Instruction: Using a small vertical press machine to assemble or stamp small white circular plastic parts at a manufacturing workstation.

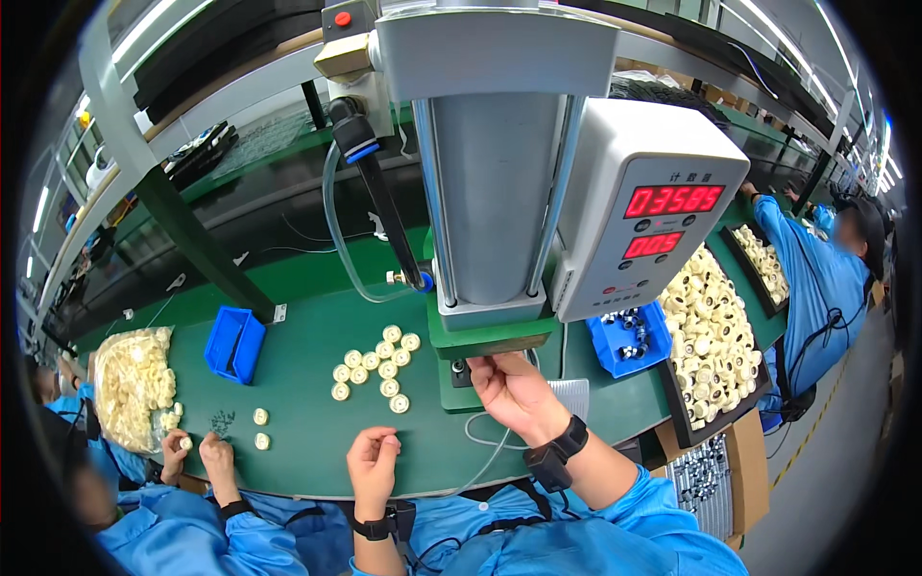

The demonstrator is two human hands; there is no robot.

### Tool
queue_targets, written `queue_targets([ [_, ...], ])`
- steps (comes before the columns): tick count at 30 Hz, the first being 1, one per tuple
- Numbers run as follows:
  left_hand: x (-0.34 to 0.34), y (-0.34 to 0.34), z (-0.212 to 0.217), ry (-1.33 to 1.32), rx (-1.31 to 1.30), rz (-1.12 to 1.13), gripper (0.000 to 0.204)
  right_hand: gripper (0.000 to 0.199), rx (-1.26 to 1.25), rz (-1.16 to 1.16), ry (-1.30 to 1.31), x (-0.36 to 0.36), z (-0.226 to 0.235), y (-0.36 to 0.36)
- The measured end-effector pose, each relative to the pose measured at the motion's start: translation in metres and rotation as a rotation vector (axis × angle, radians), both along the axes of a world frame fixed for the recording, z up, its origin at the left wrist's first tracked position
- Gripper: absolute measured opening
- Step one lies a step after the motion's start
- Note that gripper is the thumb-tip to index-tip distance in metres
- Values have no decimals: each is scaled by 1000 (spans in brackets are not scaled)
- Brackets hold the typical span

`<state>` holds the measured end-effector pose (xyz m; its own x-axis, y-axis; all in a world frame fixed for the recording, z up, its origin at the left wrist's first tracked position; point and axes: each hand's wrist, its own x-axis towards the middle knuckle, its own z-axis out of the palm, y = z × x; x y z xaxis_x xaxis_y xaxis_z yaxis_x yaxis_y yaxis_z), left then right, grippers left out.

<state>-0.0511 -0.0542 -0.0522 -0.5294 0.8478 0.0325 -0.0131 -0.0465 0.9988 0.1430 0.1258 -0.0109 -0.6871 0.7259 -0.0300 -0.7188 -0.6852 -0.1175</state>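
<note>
Nearest, the left hand (373, 463) hovers over the green worktop (307, 422), fingers pinched on something too small to tell. The right hand (509, 389) reaches under the grey pneumatic press (490, 192), fingers curled, apparently seating a part; cream plastic rings (376, 370) lie just beyond the left hand. Loading seems underway; the next move calls for clearing fingers from the press.

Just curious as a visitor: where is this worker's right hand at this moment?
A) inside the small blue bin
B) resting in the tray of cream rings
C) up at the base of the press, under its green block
C: the right hand reaches beneath the green block of the press.
</note>
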Motion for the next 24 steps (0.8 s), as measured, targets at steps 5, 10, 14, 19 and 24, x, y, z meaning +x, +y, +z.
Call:
queue_targets([
  [5,2,1,0,-9,3,6,10,24,241,-44,-229,24,36,-17],
  [10,0,1,-6,19,39,10,10,33,806,-208,-975,70,37,-34],
  [14,0,0,-7,68,6,37,8,41,1592,-573,-1771,117,14,-47],
  [19,-3,2,-11,81,6,48,8,53,1704,-445,-1988,127,-12,-57],
  [24,-2,4,-11,101,0,61,8,50,1706,-437,-1979,128,-13,-53],
])
